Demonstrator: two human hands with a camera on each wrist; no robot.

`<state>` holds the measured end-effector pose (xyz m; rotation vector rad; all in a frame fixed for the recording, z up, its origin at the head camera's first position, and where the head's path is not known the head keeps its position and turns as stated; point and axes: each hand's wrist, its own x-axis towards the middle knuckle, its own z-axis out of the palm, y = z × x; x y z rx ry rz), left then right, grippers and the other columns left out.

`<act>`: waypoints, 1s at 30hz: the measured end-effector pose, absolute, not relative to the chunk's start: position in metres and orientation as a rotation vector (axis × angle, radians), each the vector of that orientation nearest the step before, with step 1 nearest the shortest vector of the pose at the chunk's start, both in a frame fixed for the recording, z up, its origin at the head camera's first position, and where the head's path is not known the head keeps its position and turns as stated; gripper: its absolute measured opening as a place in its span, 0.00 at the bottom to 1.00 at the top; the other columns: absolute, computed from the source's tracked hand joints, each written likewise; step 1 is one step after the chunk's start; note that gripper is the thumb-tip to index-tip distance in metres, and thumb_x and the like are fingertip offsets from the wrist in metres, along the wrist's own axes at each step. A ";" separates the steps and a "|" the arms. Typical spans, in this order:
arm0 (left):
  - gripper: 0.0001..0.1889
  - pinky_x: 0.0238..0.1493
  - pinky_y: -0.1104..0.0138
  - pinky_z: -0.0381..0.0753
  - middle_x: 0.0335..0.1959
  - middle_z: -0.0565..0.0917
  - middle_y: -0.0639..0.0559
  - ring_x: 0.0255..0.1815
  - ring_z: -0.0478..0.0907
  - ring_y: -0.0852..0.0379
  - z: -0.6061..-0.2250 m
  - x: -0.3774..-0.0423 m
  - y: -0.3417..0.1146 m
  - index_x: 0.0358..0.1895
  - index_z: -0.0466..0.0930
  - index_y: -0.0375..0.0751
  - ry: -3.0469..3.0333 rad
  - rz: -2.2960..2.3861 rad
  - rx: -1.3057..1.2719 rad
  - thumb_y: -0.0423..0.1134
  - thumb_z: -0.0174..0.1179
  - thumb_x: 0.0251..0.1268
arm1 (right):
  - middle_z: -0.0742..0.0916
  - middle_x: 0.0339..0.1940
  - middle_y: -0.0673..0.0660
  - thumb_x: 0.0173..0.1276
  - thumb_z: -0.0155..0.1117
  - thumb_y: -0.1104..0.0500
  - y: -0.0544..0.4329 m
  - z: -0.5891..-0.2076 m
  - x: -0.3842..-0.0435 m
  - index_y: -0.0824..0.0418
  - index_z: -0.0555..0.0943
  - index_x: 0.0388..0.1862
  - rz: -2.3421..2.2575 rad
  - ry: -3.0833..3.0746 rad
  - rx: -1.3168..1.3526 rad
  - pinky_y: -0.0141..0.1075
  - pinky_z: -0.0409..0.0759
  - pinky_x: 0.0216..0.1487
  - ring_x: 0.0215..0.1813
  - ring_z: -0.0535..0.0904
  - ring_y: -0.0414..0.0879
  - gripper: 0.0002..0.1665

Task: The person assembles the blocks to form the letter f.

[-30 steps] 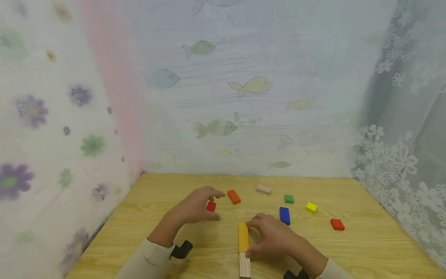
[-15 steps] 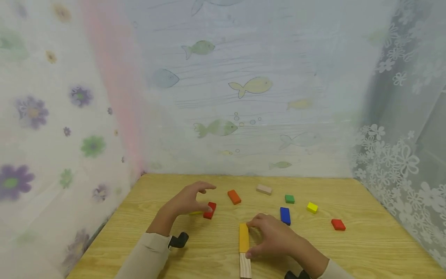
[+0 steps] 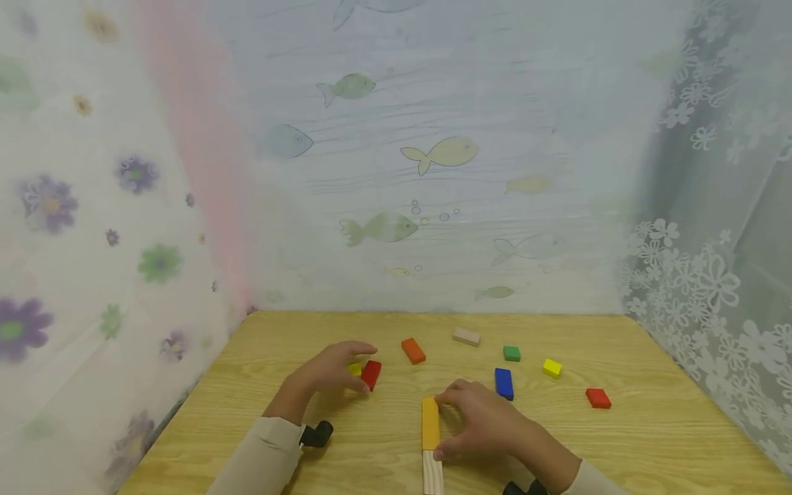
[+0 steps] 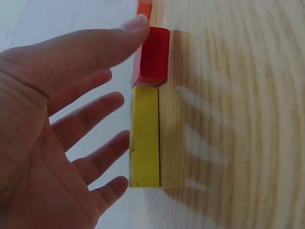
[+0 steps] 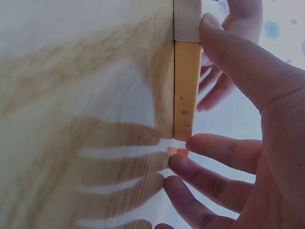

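Note:
My left hand (image 3: 328, 370) hovers with parted fingers beside a red block (image 3: 372, 375) and a yellow block (image 3: 355, 369). In the left wrist view those two lie end to end; the thumb overlaps the red block's edge and the fingertips come close to the yellow one. My right hand (image 3: 485, 421) rests along the right side of a long orange-yellow block (image 3: 430, 425). Its index fingertip is at the far corner, its thumb at the joint with a plain wooden block (image 3: 432, 474). The right wrist view shows both blocks lined up end to end.
Farther back on the wooden table (image 3: 278, 330) lie an orange block (image 3: 413, 350) and a plain block (image 3: 467, 337). To the right are green (image 3: 511, 353), blue (image 3: 504, 383), yellow (image 3: 553, 368) and red (image 3: 598, 398) blocks. Fish-patterned curtain (image 3: 383, 165) hangs behind.
My left hand has drawn back to the left and lowered beside the red and yellow blocks, whose visible parts have changed. My right hand stays at the orange-yellow block.

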<state>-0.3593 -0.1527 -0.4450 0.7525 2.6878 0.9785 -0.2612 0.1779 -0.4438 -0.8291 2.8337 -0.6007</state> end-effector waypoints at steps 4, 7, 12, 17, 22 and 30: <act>0.39 0.72 0.41 0.68 0.76 0.72 0.46 0.78 0.64 0.38 -0.445 -0.358 -0.151 0.73 0.75 0.45 2.702 0.954 0.732 0.40 0.79 0.56 | 0.82 0.61 0.48 0.50 0.73 0.21 0.178 -0.443 -0.261 0.51 0.81 0.68 -0.605 2.832 -0.829 0.49 0.80 0.60 0.61 0.79 0.49 0.53; 0.38 0.72 0.41 0.68 0.76 0.72 0.47 0.78 0.64 0.38 -0.445 -0.358 -0.151 0.72 0.76 0.45 2.706 0.951 0.710 0.39 0.79 0.55 | 0.82 0.62 0.48 0.50 0.73 0.21 0.178 -0.443 -0.261 0.51 0.81 0.68 -0.604 2.831 -0.834 0.49 0.80 0.60 0.61 0.79 0.49 0.53; 0.38 0.71 0.41 0.70 0.75 0.73 0.47 0.78 0.64 0.37 -0.447 -0.359 -0.152 0.71 0.77 0.45 2.703 0.945 0.687 0.39 0.80 0.55 | 0.82 0.62 0.49 0.50 0.72 0.20 0.178 -0.444 -0.261 0.51 0.81 0.67 -0.592 2.843 -0.845 0.49 0.80 0.60 0.62 0.79 0.49 0.53; 0.38 0.70 0.42 0.71 0.75 0.74 0.47 0.77 0.65 0.37 -0.450 -0.359 -0.153 0.71 0.77 0.46 2.707 0.947 0.680 0.40 0.80 0.55 | 0.82 0.63 0.49 0.50 0.73 0.20 0.178 -0.444 -0.261 0.51 0.81 0.67 -0.590 2.845 -0.845 0.51 0.80 0.62 0.63 0.79 0.51 0.53; 0.38 0.69 0.42 0.73 0.74 0.74 0.45 0.76 0.67 0.37 -0.452 -0.359 -0.153 0.71 0.77 0.47 2.707 0.946 0.669 0.40 0.80 0.54 | 0.82 0.62 0.48 0.49 0.73 0.20 0.179 -0.444 -0.261 0.50 0.81 0.67 -0.588 2.845 -0.846 0.51 0.80 0.61 0.63 0.78 0.51 0.53; 0.37 0.68 0.42 0.74 0.73 0.76 0.46 0.75 0.68 0.37 -0.454 -0.360 -0.154 0.70 0.78 0.48 2.714 0.940 0.660 0.40 0.81 0.53 | 0.82 0.62 0.48 0.49 0.73 0.20 0.179 -0.444 -0.261 0.49 0.81 0.67 -0.588 2.849 -0.855 0.50 0.80 0.61 0.63 0.78 0.50 0.53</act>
